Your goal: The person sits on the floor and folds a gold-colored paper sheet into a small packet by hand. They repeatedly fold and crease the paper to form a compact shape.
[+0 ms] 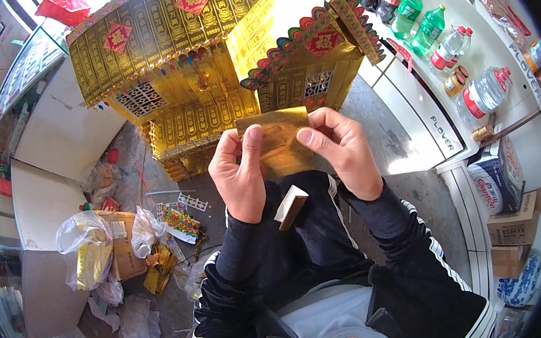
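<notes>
A sheet of gold foil paper (281, 142) is held up between my two hands, its upper edge showing a straight fold or band. My left hand (242, 174) pinches its left side between thumb and fingers. On the right side, my right hand (343, 150) grips the upper corner, thumb in front. A small folded piece of gold paper with a white inside (291, 206) lies on my lap, below the sheet. Just beyond my hands stands a gold paper model house (181, 84) with red diamond labels, lattice windows and a scalloped colourful roof trim.
Plastic bags (138, 322), a cardboard box (124, 243), and trim scraps (181, 221) litter the floor at left, beside a glass display counter (4, 294). Drink bottles (427, 26) line a white surface at right, above cartons (515, 226) and a blue-and-white porcelain vessel (521, 283).
</notes>
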Demonstrator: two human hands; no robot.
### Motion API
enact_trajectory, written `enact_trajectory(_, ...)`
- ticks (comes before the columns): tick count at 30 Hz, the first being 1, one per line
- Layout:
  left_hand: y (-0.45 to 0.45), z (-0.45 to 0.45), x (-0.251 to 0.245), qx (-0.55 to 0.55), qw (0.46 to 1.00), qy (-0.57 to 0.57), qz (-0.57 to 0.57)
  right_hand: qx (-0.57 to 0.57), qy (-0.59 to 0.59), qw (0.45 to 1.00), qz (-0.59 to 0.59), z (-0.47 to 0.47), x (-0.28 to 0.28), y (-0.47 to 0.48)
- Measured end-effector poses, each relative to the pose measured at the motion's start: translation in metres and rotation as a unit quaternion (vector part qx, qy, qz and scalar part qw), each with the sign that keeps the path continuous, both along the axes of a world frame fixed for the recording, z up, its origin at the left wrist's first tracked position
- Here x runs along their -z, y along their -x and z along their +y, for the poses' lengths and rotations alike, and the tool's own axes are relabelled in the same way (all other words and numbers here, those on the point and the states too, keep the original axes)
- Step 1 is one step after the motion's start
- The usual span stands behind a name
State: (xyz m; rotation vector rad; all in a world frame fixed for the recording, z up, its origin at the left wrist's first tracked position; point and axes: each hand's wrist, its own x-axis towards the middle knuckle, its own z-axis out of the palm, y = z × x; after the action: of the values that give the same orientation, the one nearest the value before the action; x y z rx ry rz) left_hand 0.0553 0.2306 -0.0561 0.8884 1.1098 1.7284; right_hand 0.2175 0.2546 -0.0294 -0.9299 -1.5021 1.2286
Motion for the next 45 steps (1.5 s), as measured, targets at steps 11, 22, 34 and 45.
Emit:
enact_trajectory(11, 0.001, 0.000, 0.004, -0.052, 0.980, -0.023, 0.191, 0.119, -0.079, 0.989, -0.042, 0.000, 0.000, -0.003)
enact_trajectory(22, 0.003, 0.002, -0.006, 0.009, 0.993, -0.014, 0.113, 0.108, -0.067, 0.991, -0.046, 0.001, -0.006, -0.006)
enact_trajectory(34, 0.008, 0.009, 0.007, -0.071, 0.969, -0.081, 0.221, 0.112, -0.132, 0.984, -0.052, 0.006, 0.000, -0.006)
enact_trajectory(45, 0.033, -0.010, -0.004, 0.245, 0.965, -0.070, 0.059, -0.127, 0.008, 0.989, 0.078, 0.006, -0.002, -0.038)
